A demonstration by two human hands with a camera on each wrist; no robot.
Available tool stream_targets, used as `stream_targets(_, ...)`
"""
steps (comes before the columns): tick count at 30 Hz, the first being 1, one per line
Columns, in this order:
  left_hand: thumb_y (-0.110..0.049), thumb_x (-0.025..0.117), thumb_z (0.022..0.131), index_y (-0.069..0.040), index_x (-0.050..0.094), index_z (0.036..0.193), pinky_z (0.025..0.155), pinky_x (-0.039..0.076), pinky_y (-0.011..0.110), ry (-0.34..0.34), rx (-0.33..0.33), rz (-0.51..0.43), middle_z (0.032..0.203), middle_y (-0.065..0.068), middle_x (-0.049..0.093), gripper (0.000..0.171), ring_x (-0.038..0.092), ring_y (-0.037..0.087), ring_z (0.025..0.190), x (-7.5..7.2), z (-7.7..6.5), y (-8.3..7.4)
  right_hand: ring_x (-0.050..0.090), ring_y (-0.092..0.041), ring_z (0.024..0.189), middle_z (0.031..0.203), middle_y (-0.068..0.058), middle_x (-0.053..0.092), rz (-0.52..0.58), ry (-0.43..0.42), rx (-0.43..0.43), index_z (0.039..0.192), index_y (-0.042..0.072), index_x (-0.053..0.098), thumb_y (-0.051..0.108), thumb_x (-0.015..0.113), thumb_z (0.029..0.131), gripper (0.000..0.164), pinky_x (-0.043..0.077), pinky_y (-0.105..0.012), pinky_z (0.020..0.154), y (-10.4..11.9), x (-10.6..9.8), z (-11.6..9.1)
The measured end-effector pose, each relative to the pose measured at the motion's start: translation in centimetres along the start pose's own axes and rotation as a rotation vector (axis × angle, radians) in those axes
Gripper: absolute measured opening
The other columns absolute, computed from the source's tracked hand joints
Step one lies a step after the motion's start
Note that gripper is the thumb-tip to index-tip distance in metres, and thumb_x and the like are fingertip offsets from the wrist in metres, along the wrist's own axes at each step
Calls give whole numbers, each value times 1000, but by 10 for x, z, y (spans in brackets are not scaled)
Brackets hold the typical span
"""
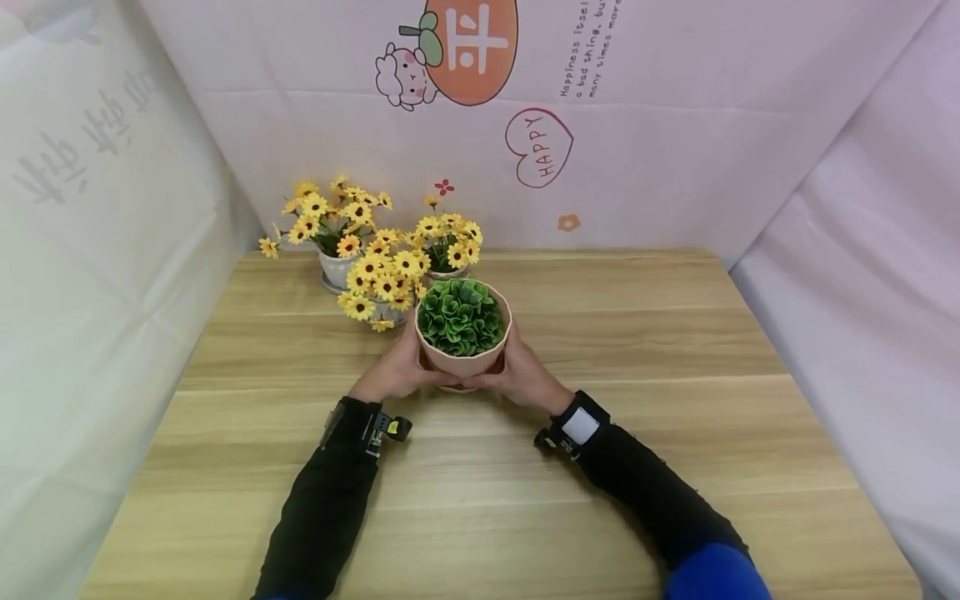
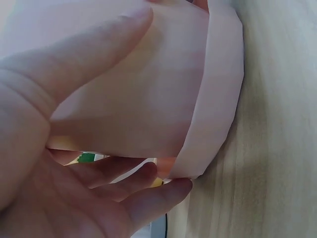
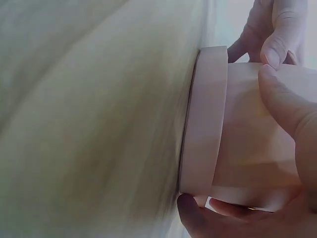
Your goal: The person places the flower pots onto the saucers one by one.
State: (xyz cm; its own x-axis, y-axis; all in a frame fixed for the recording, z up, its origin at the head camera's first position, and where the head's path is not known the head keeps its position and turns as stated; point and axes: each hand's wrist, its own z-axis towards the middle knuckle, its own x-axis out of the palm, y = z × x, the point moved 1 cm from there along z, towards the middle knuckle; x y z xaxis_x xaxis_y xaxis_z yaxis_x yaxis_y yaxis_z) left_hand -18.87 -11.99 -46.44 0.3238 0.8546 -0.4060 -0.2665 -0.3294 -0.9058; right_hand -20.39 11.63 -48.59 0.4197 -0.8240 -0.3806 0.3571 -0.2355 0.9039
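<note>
A pale pink pot [image 1: 467, 365] with a bushy green artificial plant [image 1: 460, 317] stands upright between both hands. Beneath it is a matching faceted saucer [image 3: 204, 124], lying at the tabletop in the right wrist view. My left hand [image 1: 393, 367] grips the pot from the left, thumb across the near wall and fingers round its side, one fingertip at the saucer's edge in the left wrist view. From the right, my right hand [image 1: 525, 375] holds the other side. Both thumbs meet on the near wall. Part of each hand's fingers is hidden behind the pot.
Close behind and left of the pot stand three pots of yellow flowers: one at back left [image 1: 339, 268], one nearer [image 1: 386, 312], one directly behind [image 1: 448, 271]. A wood-grain table [image 1: 637, 333] lies beneath, with a printed white cloth [image 1: 637, 167] hanging at its far edge.
</note>
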Motion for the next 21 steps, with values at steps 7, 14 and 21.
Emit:
stream_targets(7,-6,97,73,-25,-3,169,135,12,54,-4,15,-5,176,10,21,140,21,32,163,2,1,-1,30,-18,161,175,6,25,-8,6,18,167,42,-3,17,95,77,136,25,-47,133,-3,-1,0)
stream_targets(14,-7,96,74,-23,-1,169,135,12,54,4,19,-11,175,10,21,136,21,32,163,8,5,-2,33,-20,159,174,1,27,-15,10,55,167,39,-2,11,92,80,131,31,-45,131,-1,-7,-4)
stream_targets(21,-9,97,74,-23,3,169,136,13,52,21,-1,-1,176,9,18,134,22,30,163,16,12,-4,34,-21,158,174,-1,29,-27,7,74,168,36,0,10,92,80,129,32,-45,130,-1,-16,-7)
